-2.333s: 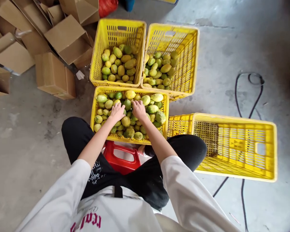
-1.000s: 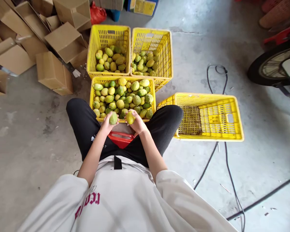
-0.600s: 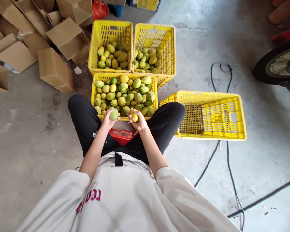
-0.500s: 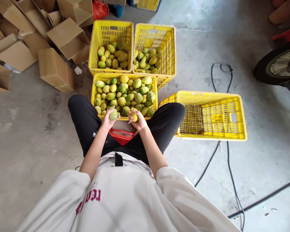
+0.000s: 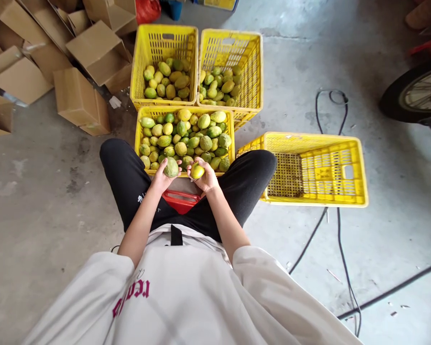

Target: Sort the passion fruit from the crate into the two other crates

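Over the near edge of the front yellow crate (image 5: 137,139), both my hands hold fruit. My left hand (image 5: 161,179) is closed around a dull green lemon (image 5: 171,167) with bumpy skin. In my right hand (image 5: 209,179) the fingers wrap a smaller, brighter yellow lemon (image 5: 197,170). The two fruits are apart, side by side. Below them, a heap of green and yellow lemons (image 5: 180,149) fills the front crate, which stands between my knees.
Two yellow crates, left (image 5: 158,40) and right (image 5: 253,72), stand behind, partly filled with lemons. Another yellow crate (image 5: 330,170) lies by my right knee, its mesh bottom showing. Cardboard boxes (image 5: 79,98) pile up left. A black cable (image 5: 341,239) and a wheel (image 5: 413,91) are right.
Both hands have turned slightly, so more of each lemon shows. The yellow lemon has shifted a little left, the green one slightly right and up. The camera view has moved slightly.
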Action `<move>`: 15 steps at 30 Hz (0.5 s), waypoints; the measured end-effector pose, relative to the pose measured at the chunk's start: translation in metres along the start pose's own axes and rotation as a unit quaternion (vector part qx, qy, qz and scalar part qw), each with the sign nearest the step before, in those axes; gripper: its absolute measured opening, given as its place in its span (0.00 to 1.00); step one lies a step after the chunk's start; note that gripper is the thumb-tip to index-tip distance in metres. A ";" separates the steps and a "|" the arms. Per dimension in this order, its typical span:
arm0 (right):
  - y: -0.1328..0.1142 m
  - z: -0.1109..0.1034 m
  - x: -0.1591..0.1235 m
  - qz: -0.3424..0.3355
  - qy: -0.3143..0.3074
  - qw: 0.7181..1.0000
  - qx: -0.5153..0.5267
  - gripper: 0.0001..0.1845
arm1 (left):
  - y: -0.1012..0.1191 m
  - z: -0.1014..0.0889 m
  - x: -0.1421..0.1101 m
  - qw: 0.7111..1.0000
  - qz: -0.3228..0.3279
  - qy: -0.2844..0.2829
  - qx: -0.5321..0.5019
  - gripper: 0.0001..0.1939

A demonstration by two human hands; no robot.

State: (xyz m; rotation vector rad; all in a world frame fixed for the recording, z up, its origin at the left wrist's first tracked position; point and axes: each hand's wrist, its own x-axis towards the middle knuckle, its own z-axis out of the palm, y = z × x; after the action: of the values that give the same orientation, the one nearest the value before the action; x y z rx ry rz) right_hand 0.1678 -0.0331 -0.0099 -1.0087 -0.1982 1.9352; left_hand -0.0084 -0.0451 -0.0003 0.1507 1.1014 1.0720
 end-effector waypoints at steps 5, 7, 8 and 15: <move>0.003 -0.006 0.004 -0.008 0.002 1.000 0.018 0.12 | -0.001 -0.001 0.000 1.000 -0.007 -0.008 -0.022 0.09; 0.002 -0.007 0.004 -0.028 0.004 1.000 0.009 0.11 | 0.000 -0.002 -0.001 1.000 -0.013 -0.015 -0.023 0.08; 0.002 -0.007 0.003 -0.038 0.002 0.999 -0.003 0.11 | 0.001 -0.002 -0.001 0.999 -0.017 -0.015 -0.023 0.09; 0.002 -0.008 0.007 -0.072 -0.019 0.995 -0.062 0.15 | -0.001 -0.005 0.001 1.000 0.017 -0.010 0.007 0.15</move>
State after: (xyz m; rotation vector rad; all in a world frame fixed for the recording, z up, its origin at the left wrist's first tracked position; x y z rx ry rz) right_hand 0.1700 -0.0313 -0.0199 -1.0088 -0.4065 1.8289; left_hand -0.0116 -0.0469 -0.0036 0.1907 1.0917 1.0907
